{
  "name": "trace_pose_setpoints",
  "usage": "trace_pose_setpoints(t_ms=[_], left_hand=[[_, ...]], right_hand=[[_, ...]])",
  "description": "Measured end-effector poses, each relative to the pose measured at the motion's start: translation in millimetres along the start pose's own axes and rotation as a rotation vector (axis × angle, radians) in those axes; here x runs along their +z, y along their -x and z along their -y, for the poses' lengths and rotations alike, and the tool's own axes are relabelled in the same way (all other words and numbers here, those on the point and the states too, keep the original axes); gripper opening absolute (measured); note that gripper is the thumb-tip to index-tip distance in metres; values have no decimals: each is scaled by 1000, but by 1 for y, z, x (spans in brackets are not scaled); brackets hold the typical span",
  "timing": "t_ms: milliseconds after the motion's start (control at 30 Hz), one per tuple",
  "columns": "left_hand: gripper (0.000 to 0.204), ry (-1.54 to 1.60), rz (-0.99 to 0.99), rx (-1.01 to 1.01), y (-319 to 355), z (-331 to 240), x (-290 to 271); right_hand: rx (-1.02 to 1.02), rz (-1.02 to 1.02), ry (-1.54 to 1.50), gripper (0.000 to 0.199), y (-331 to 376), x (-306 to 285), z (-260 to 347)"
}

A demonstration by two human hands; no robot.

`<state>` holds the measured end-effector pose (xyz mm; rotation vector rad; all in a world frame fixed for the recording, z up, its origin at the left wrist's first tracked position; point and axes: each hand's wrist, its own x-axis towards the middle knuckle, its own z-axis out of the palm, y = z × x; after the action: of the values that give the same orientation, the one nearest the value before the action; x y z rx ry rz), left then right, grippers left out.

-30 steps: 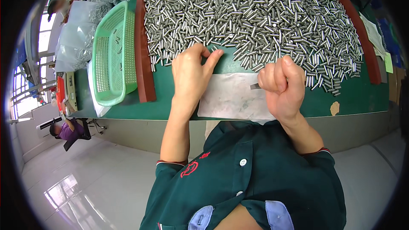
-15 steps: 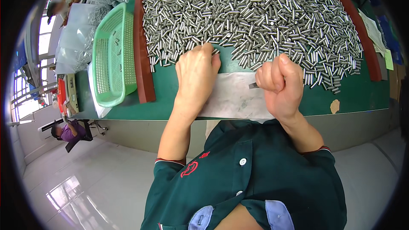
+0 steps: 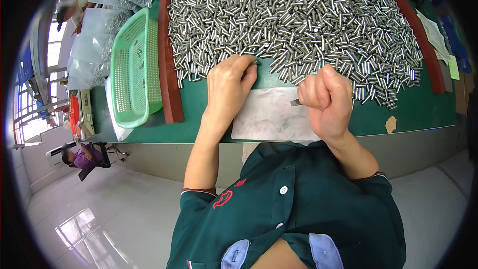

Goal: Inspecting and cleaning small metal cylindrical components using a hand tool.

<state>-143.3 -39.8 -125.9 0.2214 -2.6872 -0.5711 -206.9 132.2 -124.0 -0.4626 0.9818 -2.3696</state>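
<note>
A broad heap of short, shiny metal pins (image 3: 298, 25) covers the green tabletop. At its near edge my left hand (image 3: 228, 82) is closed, its curled fingers and thumb against the pins. A sliver of metal shows by the fingertips, though most of what they grip is hidden. My right hand (image 3: 328, 102) makes a fist over the near side of the table. From it, toward the left, pokes the flat metal tip of a tool (image 3: 296, 102); the rest of the tool is covered by the fingers. Between and below the hands lies a smudged white cloth (image 3: 271, 117).
Red-brown bars (image 3: 170, 69) border the heap. Left of them stands a green plastic basket (image 3: 155, 82) with a few pins inside. Beyond are clear bags of metal parts (image 3: 92, 40) and a scale (image 3: 85, 112). A tan scrap (image 3: 391, 124) lies at right. Other people sit farther left.
My left hand has shifted slightly left, its fingers still at the heap's edge. My right fist and the tool have hardly moved. The view has tilted a little.
</note>
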Motion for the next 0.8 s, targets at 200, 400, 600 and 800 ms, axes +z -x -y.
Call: trace_pose_setpoints(t_ms=[200, 400, 600, 800], left_hand=[[13, 262, -53, -126, 8, -2, 2], [12, 358, -52, -207, 7, -5, -1], [14, 114, -215, -32, 32, -34, -32], [12, 0, 23, -1, 51, -30, -5]], right_hand=[[0, -5, 0, 43, 0, 0, -1], [-2, -4, -6, 42, 0, 1, 0], [35, -60, -57, 46, 0, 0, 0], [5, 4, -2, 41, 0, 0, 0]])
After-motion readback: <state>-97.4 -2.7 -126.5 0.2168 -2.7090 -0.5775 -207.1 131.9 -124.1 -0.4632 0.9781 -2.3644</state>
